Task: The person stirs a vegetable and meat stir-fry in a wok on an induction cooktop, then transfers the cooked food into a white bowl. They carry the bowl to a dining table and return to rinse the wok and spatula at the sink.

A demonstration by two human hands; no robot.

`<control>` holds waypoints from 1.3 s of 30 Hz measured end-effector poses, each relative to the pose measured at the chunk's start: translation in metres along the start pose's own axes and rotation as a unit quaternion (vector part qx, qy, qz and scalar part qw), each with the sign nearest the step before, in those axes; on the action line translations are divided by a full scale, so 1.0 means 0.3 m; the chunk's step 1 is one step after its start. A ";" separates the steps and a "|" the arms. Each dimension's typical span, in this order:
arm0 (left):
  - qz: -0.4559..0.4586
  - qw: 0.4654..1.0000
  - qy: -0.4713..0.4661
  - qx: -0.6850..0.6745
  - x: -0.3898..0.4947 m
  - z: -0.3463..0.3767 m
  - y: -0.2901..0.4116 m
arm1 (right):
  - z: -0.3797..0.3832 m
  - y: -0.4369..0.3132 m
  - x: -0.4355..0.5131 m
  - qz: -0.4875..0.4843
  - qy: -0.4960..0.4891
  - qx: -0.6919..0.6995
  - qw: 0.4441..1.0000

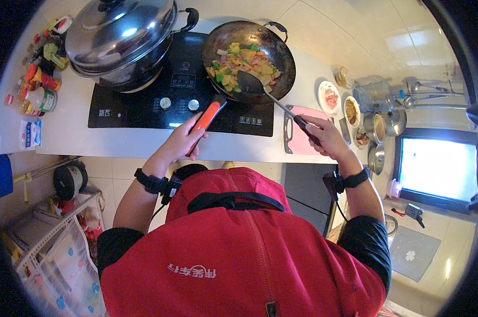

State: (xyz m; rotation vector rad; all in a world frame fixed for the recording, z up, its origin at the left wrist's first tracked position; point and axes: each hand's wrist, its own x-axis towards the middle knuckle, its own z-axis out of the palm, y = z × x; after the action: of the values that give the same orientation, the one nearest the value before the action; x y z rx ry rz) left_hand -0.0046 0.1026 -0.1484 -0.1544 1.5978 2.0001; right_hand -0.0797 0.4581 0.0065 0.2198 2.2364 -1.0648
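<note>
My left hand is closed around the red-and-black handle of a dark wok on the black glass cooktop. The wok holds sliced yellow vegetables mixed with green and pinkish pieces. In my right hand is the dark grip of a metal spatula, whose blade rests among the food on the wok's near side. A pink cutting board lies beneath and left of my right hand.
A large lidded pot covers the cooktop's left part. Sauce bottles stand at the far left. Right of the wok are a white plate of pinkish pieces, a bowl of brown food, metal bowls and a clear plastic container.
</note>
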 end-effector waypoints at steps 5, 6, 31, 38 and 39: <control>0.005 1.000 -0.003 0.002 0.000 -0.002 -0.006 | 0.008 0.013 0.026 -0.022 0.019 0.035 0.999; -0.002 1.000 0.001 -0.001 0.001 -0.002 -0.007 | 0.010 0.013 0.029 -0.016 0.010 0.031 0.999; -0.001 1.000 -0.002 -0.008 0.002 -0.001 -0.003 | 0.047 0.042 -0.009 0.034 -0.038 0.051 0.997; 0.006 1.000 -0.004 0.001 0.002 -0.003 -0.004 | 0.039 0.066 0.006 0.054 0.007 0.165 0.985; 0.003 1.000 -0.002 -0.008 0.002 -0.003 -0.006 | 0.038 0.065 0.009 0.035 0.005 0.157 0.987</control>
State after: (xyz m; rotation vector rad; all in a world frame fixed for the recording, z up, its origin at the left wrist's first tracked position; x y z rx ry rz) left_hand -0.0043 0.1022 -0.1503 -0.1530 1.5811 2.0174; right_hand -0.0686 0.4621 -0.0128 0.4359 2.0443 -1.3759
